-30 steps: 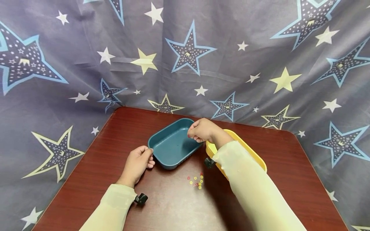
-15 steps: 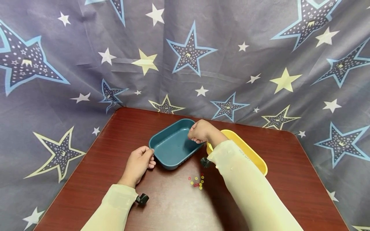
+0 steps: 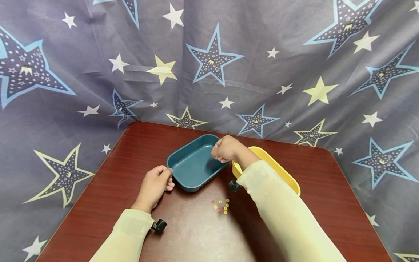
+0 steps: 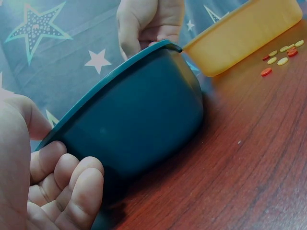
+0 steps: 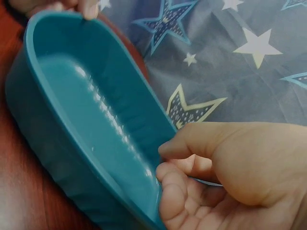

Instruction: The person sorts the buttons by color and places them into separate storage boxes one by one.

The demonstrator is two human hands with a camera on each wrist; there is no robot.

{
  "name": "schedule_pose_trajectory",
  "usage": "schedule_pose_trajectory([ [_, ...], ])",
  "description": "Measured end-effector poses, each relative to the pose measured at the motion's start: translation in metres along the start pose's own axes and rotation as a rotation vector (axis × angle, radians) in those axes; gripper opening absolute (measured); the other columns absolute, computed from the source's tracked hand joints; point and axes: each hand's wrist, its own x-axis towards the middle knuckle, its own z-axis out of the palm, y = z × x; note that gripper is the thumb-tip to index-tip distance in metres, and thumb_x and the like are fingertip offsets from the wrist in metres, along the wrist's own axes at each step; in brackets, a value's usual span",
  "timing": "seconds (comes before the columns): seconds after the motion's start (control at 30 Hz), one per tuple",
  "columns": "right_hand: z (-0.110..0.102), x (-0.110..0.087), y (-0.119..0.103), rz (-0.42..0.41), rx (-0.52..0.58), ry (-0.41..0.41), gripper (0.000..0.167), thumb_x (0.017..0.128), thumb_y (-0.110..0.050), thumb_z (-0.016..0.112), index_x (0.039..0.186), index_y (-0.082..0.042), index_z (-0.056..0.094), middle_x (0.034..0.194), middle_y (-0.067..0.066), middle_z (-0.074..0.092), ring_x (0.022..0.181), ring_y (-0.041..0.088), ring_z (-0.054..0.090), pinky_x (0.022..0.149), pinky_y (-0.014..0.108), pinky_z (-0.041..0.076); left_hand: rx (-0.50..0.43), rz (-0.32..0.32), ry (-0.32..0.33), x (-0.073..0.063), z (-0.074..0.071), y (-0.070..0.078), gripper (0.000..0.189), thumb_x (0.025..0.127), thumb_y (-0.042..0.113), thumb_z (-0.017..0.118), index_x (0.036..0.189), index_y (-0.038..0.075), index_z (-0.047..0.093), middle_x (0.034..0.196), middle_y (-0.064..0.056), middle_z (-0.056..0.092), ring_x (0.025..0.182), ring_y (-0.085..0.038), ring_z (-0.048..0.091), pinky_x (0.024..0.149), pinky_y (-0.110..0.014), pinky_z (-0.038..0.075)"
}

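My left hand (image 3: pixel 156 185) pinches the near-left rim of a teal oblong plastic basin (image 3: pixel 193 167), thumb on top and fingers curled under. Over the basin's right end is my right hand (image 3: pixel 226 149), its fingers loosely bent and the thumb tip slightly apart from them. Between those fingertips (image 5: pixel 165 167) I see nothing in the right wrist view. A small red button (image 3: pixel 211 164) shows just below the right hand, against the basin's inside; whether it lies on the floor or is falling I cannot tell. Several red and yellow buttons (image 3: pixel 225 208) lie on the table.
A yellow oblong basin (image 3: pixel 288 178) stands to the right of the teal one, partly behind my right forearm. The brown wooden table (image 3: pixel 314 218) meets a grey star-patterned curtain (image 3: pixel 262 80) at the back and sides.
A red button at my right fingertips a second ago now shows lower, within the teal basin. The right hand has barely shifted; the left hand keeps its grip on the rim.
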Motion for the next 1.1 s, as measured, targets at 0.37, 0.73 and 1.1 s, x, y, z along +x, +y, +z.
schedule_pose_trajectory([
  [0.37,0.000,-0.026,-0.007,-0.075,0.071,-0.060,0.010,0.099,-0.010,0.078,0.090,-0.006,0.078,0.072,0.003,0.068,0.064,0.012,0.062,0.061,0.022,0.059,-0.004,0.001,-0.001,0.000,-0.001,-0.001,0.033,0.111,0.021,0.067,0.089,-0.003,0.060,0.080,-0.009,0.063,0.063,-0.016,0.069,0.061,-0.026,0.065],
  [0.73,0.003,-0.052,0.008,-0.110,-0.009,-0.072,0.013,0.098,-0.013,0.083,0.086,-0.008,0.079,0.072,0.003,0.068,0.059,0.012,0.062,0.059,0.022,0.061,0.002,-0.002,-0.008,0.002,-0.001,-0.001,0.032,0.111,0.020,0.066,0.089,-0.002,0.060,0.079,-0.008,0.063,0.064,-0.016,0.069,0.062,-0.027,0.066],
  [1.1,0.015,-0.076,0.019,-0.123,-0.040,-0.102,0.007,0.094,-0.012,0.083,0.088,-0.010,0.080,0.070,0.002,0.068,0.061,0.013,0.065,0.061,0.025,0.064,0.013,-0.010,-0.006,0.001,-0.001,0.000,0.031,0.111,0.021,0.066,0.089,-0.001,0.061,0.078,-0.007,0.064,0.064,-0.017,0.069,0.062,-0.027,0.067],
])
